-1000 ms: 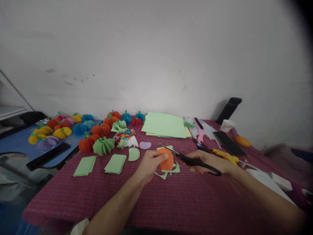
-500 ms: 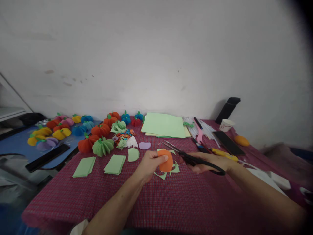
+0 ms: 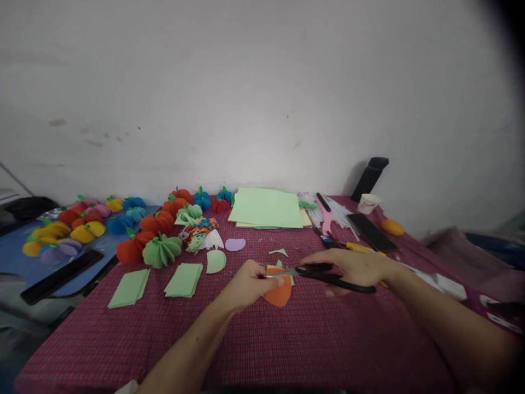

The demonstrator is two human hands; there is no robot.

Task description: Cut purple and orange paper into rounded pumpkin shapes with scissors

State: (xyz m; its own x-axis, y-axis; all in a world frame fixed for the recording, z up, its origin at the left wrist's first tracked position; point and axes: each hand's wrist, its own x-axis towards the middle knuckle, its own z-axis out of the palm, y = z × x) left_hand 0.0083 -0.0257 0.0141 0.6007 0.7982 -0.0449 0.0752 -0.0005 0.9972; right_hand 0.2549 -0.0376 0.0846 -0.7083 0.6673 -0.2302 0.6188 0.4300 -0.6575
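Observation:
My left hand (image 3: 245, 285) pinches a rounded orange paper piece (image 3: 279, 295) with its thumb on top. Light green paper (image 3: 274, 268) shows at the upper edge of the orange piece. My right hand (image 3: 353, 268) is closed round the black handles of a pair of scissors (image 3: 324, 275). The blades point left and lie across the upper part of the orange piece, close to my left thumb. A small green paper scrap (image 3: 279, 251) lies on the cloth beyond the blades.
Stacks of green paper squares (image 3: 184, 280) and several paper pumpkins (image 3: 162, 250) lie left. A purple half-round (image 3: 235, 244) and green sheets (image 3: 268, 208) are farther back. At right are a phone (image 3: 371, 231), a paper cup (image 3: 368, 203) and a yellow-handled tool (image 3: 361, 248).
The scissors have moved left onto the paper, and the orange piece has turned and lowered slightly. Green offcuts beneath it are less visible. The whole view has shifted a little.

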